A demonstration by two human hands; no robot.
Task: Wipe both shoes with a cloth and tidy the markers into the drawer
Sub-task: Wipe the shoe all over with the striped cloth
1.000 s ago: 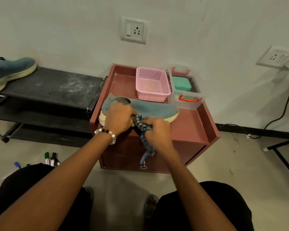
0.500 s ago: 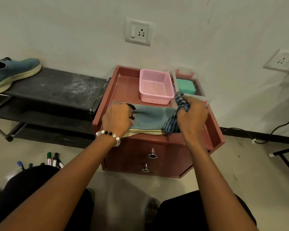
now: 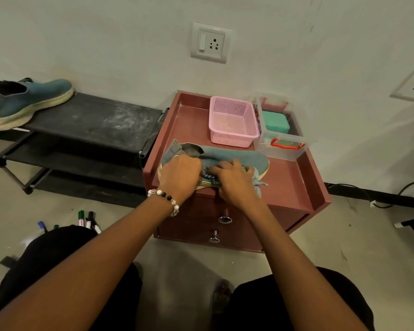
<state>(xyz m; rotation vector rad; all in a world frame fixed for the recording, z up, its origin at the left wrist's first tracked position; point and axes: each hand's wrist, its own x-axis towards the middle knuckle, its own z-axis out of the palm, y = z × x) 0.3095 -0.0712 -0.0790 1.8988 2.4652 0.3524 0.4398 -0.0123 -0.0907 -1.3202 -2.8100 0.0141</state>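
no readable text, markers [image 3: 89, 219] on the floor bear labels too small to read

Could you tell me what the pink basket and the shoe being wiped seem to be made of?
The pink basket looks like moulded plastic: its walls are a regular perforated grid with a slight sheen. The shoe on the cabinet appears to have a matte knit or felt-like fabric upper, judging by its soft texture, over a pale sole, probably rubber or foam.

We saw the cloth [image 3: 209, 179] mostly hidden under the right hand [image 3: 234, 180]; the far shoe [image 3: 22, 103] was cut off at the frame's left edge.
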